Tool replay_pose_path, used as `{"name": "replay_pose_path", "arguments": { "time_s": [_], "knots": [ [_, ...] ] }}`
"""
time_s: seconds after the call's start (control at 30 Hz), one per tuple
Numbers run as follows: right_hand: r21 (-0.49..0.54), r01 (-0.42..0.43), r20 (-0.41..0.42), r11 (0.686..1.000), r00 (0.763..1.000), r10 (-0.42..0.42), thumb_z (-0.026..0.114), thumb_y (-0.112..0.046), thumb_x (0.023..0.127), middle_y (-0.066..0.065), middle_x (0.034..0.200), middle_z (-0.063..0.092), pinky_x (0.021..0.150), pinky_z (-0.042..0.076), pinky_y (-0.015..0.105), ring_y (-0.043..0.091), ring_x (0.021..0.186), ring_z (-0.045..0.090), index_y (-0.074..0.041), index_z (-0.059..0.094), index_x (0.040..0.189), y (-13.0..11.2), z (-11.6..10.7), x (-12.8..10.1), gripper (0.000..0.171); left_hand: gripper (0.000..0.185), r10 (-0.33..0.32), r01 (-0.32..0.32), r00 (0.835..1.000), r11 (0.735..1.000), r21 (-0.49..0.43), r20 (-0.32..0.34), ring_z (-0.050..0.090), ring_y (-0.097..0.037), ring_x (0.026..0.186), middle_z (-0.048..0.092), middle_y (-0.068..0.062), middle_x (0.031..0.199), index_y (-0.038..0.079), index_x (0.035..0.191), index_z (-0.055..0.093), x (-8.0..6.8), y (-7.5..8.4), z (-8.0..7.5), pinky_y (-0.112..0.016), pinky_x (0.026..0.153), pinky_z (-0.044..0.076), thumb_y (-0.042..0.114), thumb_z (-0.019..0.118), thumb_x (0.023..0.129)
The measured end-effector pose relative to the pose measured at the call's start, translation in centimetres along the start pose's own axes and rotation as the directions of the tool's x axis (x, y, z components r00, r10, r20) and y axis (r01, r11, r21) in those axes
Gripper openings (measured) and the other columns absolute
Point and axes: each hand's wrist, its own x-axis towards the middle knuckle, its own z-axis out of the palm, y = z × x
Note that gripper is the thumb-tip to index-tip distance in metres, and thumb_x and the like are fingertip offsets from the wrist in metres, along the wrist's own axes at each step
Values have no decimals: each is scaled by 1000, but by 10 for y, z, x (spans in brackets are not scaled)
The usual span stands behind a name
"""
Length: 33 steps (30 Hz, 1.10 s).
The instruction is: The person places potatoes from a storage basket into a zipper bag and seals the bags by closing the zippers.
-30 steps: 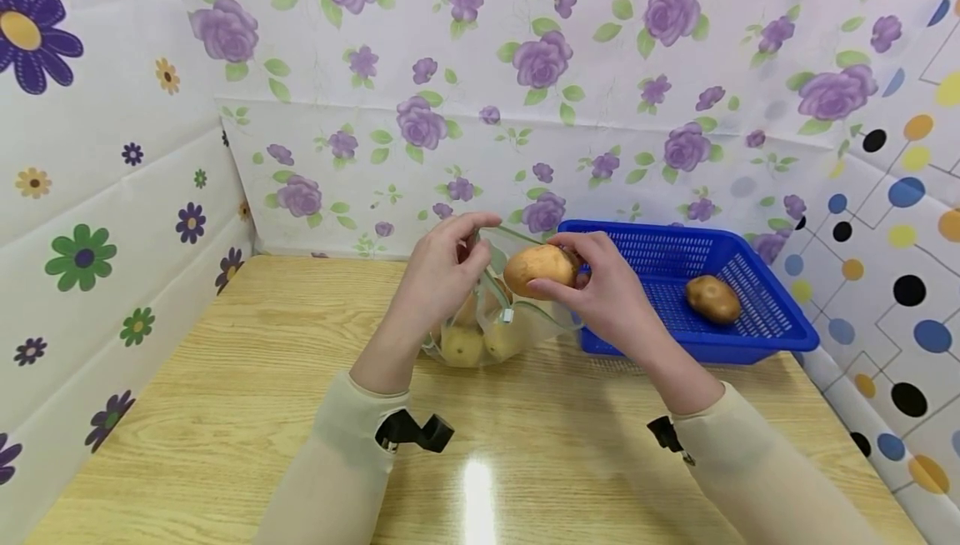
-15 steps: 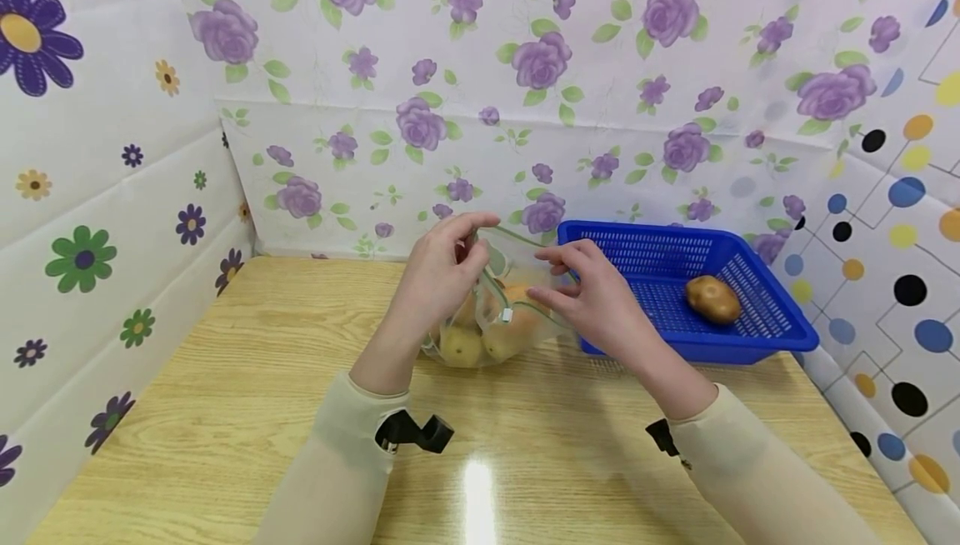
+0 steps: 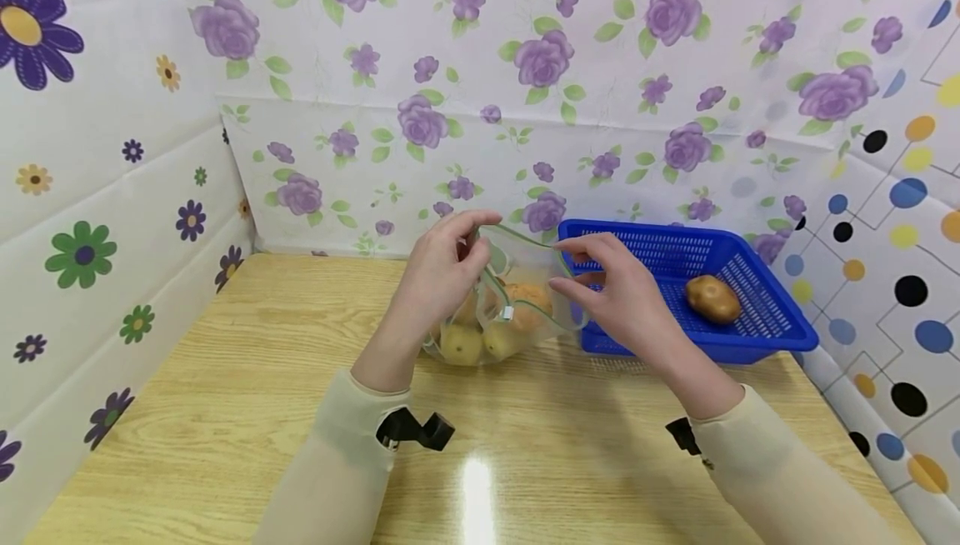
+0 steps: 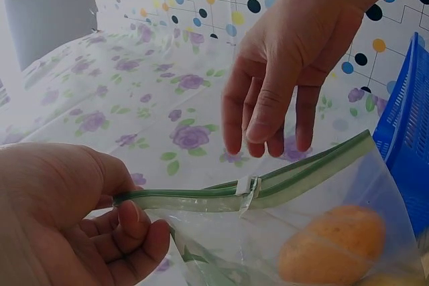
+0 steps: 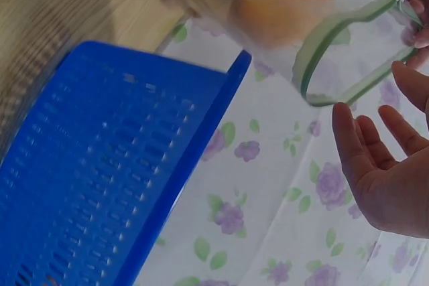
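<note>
My left hand (image 3: 448, 266) pinches the rim of a clear zip bag (image 4: 201, 199) with a green-edged mouth and a white slider (image 3: 507, 312). Inside the bag lies an orange-tan potato (image 4: 335, 246), with pale yellow rounded things (image 3: 461, 347) at the bottom, seen through the plastic. To the right of the bag's mouth, my right hand (image 3: 618, 278) holds nothing, its fingers loosely bent and spread. In the right wrist view, its fingertips (image 5: 340, 113) are right at the green rim.
A blue perforated basket (image 3: 780, 332) stands right behind my right hand, holding one brown potato (image 3: 712, 299). Everything sits on a wooden table (image 3: 300, 337). Floral sheeting (image 3: 420, 178) rises along the back, with patterned sheets on both sides.
My right hand lowered the potato into the bag, let go of it, and drew back slightly right. My left hand has stayed on the rim.
</note>
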Motion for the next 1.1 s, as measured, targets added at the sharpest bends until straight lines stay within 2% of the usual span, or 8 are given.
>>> {"name": "replay_pose_path", "arguments": {
  "time_s": [0.23, 0.4, 0.6, 0.83, 1.1],
  "knots": [
    [-66, -43, -30, 997, 999, 41, 80, -26, 104, 9, 147, 58, 101, 59, 53, 33, 128, 65, -16, 61, 154, 14, -22, -1, 54, 39, 2, -2, 1000, 1000, -4, 4, 51, -21, 77, 54, -6, 95, 10, 143, 72, 0, 0, 0, -34, 67, 42, 4, 58, 107],
    [-128, -95, -29, 987, 995, 92, 79, -33, 105, 15, 159, 54, 107, 53, 63, 43, 136, 60, -16, 56, 160, 29, -36, 0, 62, 39, 2, -2, 1000, 1000, -3, 7, 51, -22, 78, 54, -6, 95, 10, 143, 72, 0, -1, 0, -35, 68, 43, 4, 58, 108],
    [-193, -151, -5, 969, 988, 153, 76, -41, 106, 18, 170, 43, 111, 45, 70, 49, 146, 48, -16, 48, 166, 58, -55, -2, 71, 38, -3, 3, 1000, 1000, -7, 6, 51, -22, 79, 54, -6, 96, 11, 143, 72, 0, 0, 0, -36, 69, 43, 5, 58, 108],
    [-248, -177, 36, 952, 981, 192, 74, -45, 106, 24, 177, 25, 117, 29, 79, 55, 159, 25, -10, 35, 172, 92, -71, -1, 84, 39, 0, 0, 1000, 1000, -10, 6, 51, -22, 79, 54, -6, 96, 11, 143, 72, 0, 0, 0, -35, 69, 43, 4, 57, 108],
    [-304, -213, 63, 929, 968, 243, 73, -48, 106, 31, 178, 15, 115, 26, 83, 61, 158, 20, -6, 27, 175, 134, -86, -2, 93, 38, 5, -5, 1000, 1000, -3, 9, 51, -22, 80, 54, -6, 97, 11, 143, 72, 1, 0, 0, -35, 69, 42, 4, 57, 108]
  ]
}}
